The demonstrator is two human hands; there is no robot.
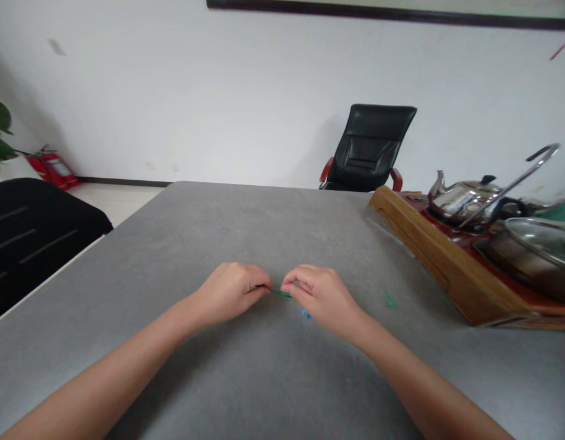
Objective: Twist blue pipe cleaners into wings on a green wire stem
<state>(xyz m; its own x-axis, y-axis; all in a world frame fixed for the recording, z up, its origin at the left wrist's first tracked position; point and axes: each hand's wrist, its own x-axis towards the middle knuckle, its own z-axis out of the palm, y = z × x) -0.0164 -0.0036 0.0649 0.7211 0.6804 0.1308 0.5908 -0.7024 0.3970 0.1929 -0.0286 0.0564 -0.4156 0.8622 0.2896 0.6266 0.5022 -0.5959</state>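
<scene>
Head view: the left hand (229,293) and right hand (321,299) are both curled nearly shut, their fingertips pinching opposite ends of a thin green strip (281,293) held between them. A small blue scrap (305,313) lies just below the right hand on the gray table (172,244). A wooden tray (429,256) bearing a kettle (460,198) sits to the right, with a black chair (369,146) beyond the table.

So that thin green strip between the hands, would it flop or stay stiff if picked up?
The green strip looks fairly stiff: it runs nearly straight between the left hand and right hand. Being so thin, it is probably very light and fiddly to pinch up from the grey tabletop.
</scene>
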